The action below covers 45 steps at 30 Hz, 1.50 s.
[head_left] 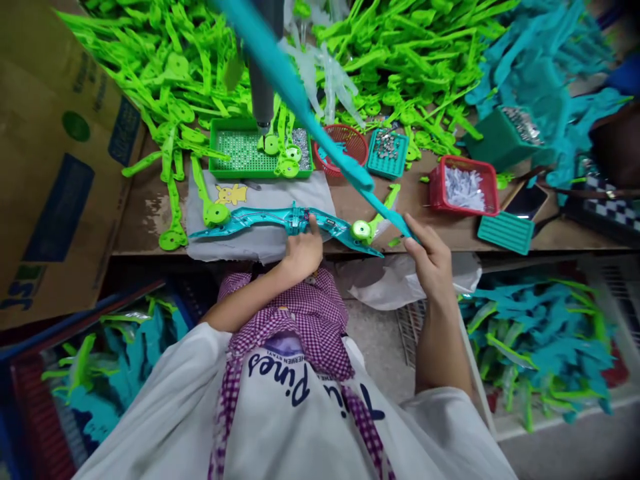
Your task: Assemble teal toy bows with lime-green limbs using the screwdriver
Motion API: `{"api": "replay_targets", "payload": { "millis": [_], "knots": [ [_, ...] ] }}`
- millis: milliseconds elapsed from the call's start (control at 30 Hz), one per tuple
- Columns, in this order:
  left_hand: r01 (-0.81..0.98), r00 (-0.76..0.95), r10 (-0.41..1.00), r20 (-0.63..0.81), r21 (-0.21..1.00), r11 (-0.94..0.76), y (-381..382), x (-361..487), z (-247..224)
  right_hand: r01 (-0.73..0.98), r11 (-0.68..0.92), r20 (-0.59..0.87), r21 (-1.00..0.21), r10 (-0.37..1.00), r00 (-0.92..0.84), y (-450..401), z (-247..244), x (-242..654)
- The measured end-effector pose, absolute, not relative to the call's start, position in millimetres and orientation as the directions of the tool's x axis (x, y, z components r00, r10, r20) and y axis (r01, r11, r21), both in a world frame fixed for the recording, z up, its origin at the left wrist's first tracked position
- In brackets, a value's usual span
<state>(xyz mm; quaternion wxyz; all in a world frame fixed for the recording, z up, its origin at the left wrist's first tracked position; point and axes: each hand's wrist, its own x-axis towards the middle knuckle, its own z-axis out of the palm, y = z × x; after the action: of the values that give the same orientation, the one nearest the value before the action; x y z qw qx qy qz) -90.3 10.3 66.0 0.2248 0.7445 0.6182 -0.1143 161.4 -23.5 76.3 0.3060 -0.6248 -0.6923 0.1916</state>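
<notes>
A teal plastic toy bow half point(250, 219) lies with its inner side up on a grey cloth point(260, 249). My left hand point(304, 253) is closed at its middle, the index finger stretched over the small central parts and the other fingers curled at the lower edge. In my right hand point(431, 260), a second long teal bow half point(325, 137) is pinched by its lower end and slants up to the top left, close to the camera. Lime-green limb pieces with round ends point(217, 212) point(362, 231) lie at both sides of the flat half.
A powered screwdriver point(261, 93) hangs above a green basket point(215, 150) with screws. Nearby stand a red round basket point(357, 140), a teal tray point(373, 160) and a red basket of white pieces point(437, 193). Lime-green parts point(410, 53) heap behind. A cardboard box point(55, 180) stands left.
</notes>
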Motion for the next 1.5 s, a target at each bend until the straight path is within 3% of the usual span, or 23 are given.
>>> {"api": "replay_targets", "payload": {
  "millis": [200, 567, 1067, 1200, 1333, 1500],
  "knots": [
    [0.966, 0.185, 0.884, -0.429, 0.246, -0.083, 5.5, -86.7, 56.2, 0.862, 0.178, 0.186, -0.475, 0.978, -0.099, -20.7, 83.8, 150.5],
    [0.939, 0.215, 0.879, -0.425, 0.338, -0.067, 2.1, -93.3, 56.7, 0.891, 0.374, 0.15, -0.258, 0.926, -0.345, -0.4, 86.1, 126.8],
    [0.931, 0.236, 0.89, -0.39, 0.353, -0.092, 1.5, -94.3, 51.6, 0.919, 0.374, 0.175, -0.125, 0.92, -0.35, -6.4, 85.9, 124.2],
    [0.93, 0.237, 0.895, -0.378, 0.354, -0.097, 2.5, -95.7, 50.2, 0.918, 0.359, 0.025, -0.169, 0.933, -0.36, -2.4, 86.6, 125.6],
    [0.935, 0.229, 0.896, -0.381, 0.343, -0.093, 4.3, -95.5, 51.2, 0.864, 0.374, -0.133, -0.336, 0.889, -0.437, 5.4, 81.3, 134.2],
    [0.943, 0.223, 0.893, -0.392, 0.32, -0.095, 6.2, -93.5, 52.0, 0.808, 0.357, -0.147, -0.469, 0.87, -0.47, 15.6, 70.3, 143.5]
  ]
}}
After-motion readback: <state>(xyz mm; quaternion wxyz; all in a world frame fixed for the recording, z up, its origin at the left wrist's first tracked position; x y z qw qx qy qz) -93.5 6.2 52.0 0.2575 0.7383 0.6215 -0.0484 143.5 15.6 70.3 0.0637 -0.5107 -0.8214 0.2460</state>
